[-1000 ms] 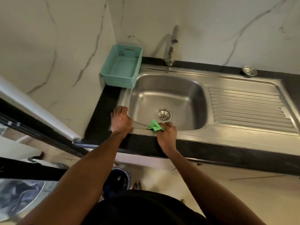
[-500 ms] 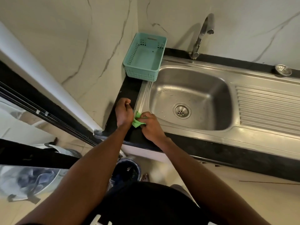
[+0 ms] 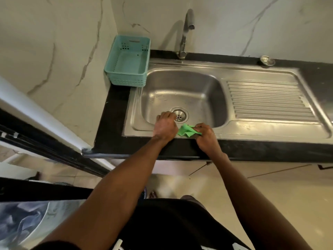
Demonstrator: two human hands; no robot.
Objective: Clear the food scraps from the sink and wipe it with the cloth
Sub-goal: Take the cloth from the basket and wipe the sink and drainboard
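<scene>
The steel sink [image 3: 182, 82] has a round drain [image 3: 180, 115] and a few water drops on its floor; I see no scraps in it. My left hand [image 3: 165, 126] reaches over the front rim, fingers curled down beside the drain, and whatever is under them is hidden. My right hand [image 3: 205, 136] rests on the front rim just to the right, pinching a crumpled green cloth [image 3: 186, 130] that lies on the rim between the two hands.
A teal plastic basket [image 3: 128, 63] stands at the sink's back left corner. The tap [image 3: 185, 33] rises behind the basin. A ribbed draining board [image 3: 266, 100] lies to the right, with a small metal strainer [image 3: 267, 60] on the black counter behind it.
Both hands have slid right along the front rim, from the sink's left corner to in front of the drain. The cloth went with the right hand.
</scene>
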